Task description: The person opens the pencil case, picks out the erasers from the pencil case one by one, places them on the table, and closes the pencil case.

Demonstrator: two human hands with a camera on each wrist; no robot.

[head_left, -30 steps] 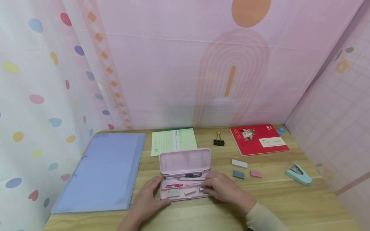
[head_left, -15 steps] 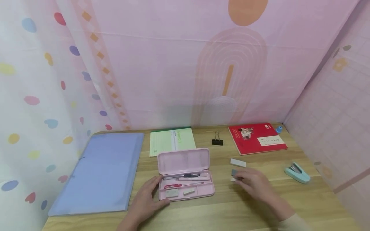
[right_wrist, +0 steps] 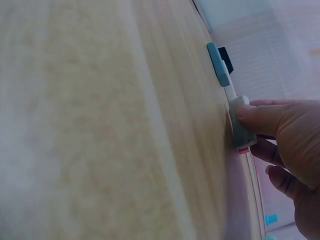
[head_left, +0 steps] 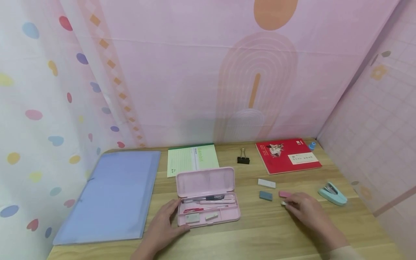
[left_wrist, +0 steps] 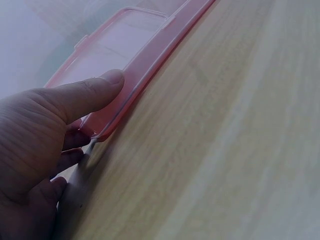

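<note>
A pink pencil case (head_left: 205, 183) lies on the table with its lid up. My left hand (head_left: 164, 222) grips its front left corner, the thumb along the front and the fingers at the left side. In the case are a black-gripped pen (head_left: 214, 198), a pale pink pen (head_left: 217, 202), a red pen (head_left: 195, 209) and two whitish erasers, one larger (head_left: 192, 217) and one smaller (head_left: 211, 216). To the right, my right hand (head_left: 307, 210) pinches a small white eraser (right_wrist: 240, 122) between thumb and fingers, close over the table, just in front of a pink eraser (head_left: 284, 194).
A blue-grey eraser (head_left: 265, 195) and a long white eraser (head_left: 266, 183) lie between the case and my right hand. A mint stapler (head_left: 333, 194) is farther right. Behind are a green notepad (head_left: 191, 159), black binder clip (head_left: 243, 160) and red book (head_left: 279, 162). A blue folder (head_left: 110, 195) lies left.
My right hand has taken the small white eraser out of the case's front right compartment and carried it right, past the blue-grey eraser. My left hand stays on the case.
</note>
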